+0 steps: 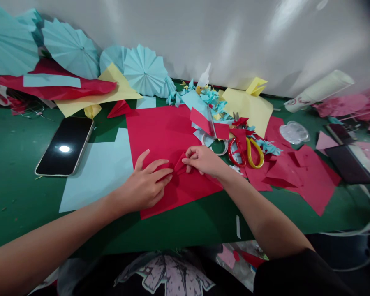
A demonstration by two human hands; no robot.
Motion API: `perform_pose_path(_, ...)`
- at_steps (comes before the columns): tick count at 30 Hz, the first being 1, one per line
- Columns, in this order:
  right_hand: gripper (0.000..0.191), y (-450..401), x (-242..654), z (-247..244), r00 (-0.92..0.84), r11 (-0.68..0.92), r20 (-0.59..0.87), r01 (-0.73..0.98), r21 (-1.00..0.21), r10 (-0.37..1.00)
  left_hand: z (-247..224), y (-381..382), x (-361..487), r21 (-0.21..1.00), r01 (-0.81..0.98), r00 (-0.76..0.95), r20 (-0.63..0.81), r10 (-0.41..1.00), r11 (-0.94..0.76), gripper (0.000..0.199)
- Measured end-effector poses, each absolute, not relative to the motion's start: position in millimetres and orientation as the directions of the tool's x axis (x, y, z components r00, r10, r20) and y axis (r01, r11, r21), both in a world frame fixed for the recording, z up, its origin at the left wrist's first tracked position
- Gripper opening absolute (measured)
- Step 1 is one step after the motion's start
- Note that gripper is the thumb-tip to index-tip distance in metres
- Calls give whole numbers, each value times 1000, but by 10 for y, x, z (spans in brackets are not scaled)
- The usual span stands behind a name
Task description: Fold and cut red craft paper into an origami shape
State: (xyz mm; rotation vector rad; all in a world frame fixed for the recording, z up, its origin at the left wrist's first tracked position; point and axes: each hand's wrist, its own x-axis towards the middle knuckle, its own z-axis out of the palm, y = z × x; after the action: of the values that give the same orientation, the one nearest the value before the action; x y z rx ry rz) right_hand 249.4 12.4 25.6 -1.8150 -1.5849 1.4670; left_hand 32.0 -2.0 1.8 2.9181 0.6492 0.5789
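Observation:
A large red sheet (160,131) lies on the green table, partly over a light blue sheet (95,176). On the red sheet, near its right side, is a small folded red paper piece (180,165). My right hand (200,160) pinches that piece at its right edge between thumb and fingers. My left hand (149,181) rests over the red sheet with its fingers spread, their tips close beside the folded piece; it holds nothing. Another folded red piece (119,108) lies beyond the sheet's top left corner.
A phone (64,146) lies at the left. Red-handled scissors (237,153), yellow-handled scissors (254,153), a tape roll (215,146), a glue bottle (204,76) and paper scraps lie to the right. Blue paper fans (144,72) stand along the wall.

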Motion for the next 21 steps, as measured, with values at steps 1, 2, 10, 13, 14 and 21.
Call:
perform_pose_path(1, 15, 122, 2495, 253, -142, -327, -469, 545, -772, 872, 19, -26, 319, 169, 391, 839, 340, 426, -905, 27)
perform_pose_path(2, 15, 120, 2495, 251, -139, -321, -464, 552, -770, 875, 18, -31, 320, 166, 390, 840, 340, 424, -906, 26)
perform_pose_path(10, 17, 118, 2466, 273, -113, -293, -446, 609, -737, 888, -16, -55, 346, 158, 350, 858, 343, 383, -923, 28)
perform_pose_path(13, 17, 115, 2458, 276, -100, -282, -438, 634, -720, 893, -17, -50, 354, 174, 334, 856, 357, 375, -926, 29)
perform_pose_path(14, 17, 112, 2455, 278, -98, -279, -437, 642, -715, 894, -16, -46, 355, 184, 329, 855, 359, 374, -926, 29)
perform_pose_path(21, 24, 75, 2406, 277, -55, -190, -366, 778, -599, 929, -32, -19, 347, 234, 339, 852, 334, 403, -911, 26)
